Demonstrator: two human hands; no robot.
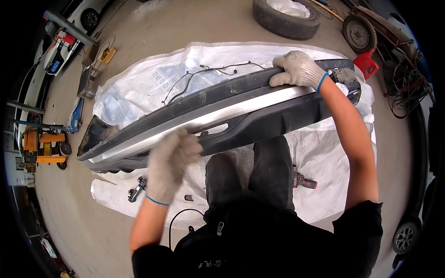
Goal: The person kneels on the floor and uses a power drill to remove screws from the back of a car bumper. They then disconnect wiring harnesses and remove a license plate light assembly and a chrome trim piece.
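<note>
A long black car bumper [273, 116] with a silver strip lies slantwise in front of my knees. My right hand [299, 69], in a pale knit glove with a blue cuff, grips its upper edge near the right end, the thumb spread along the edge. My left hand [174, 160], gloved alike, is over the bumper's near side, left of the middle. It is smeared by motion, with its fingers seemingly curled; I cannot tell whether it touches the bumper. Just beyond the bumper, a thin black wiring harness [187, 83] trails over the sheet.
A white plastic sheet [324, 185] lies under the work. On it are a red-and-black power tool [306, 181], a small black-and-blue device [137, 189] and a small black piece [188, 198]. Beyond stand a tyre [287, 23], a red container [366, 65] and a wheeled cart [359, 30].
</note>
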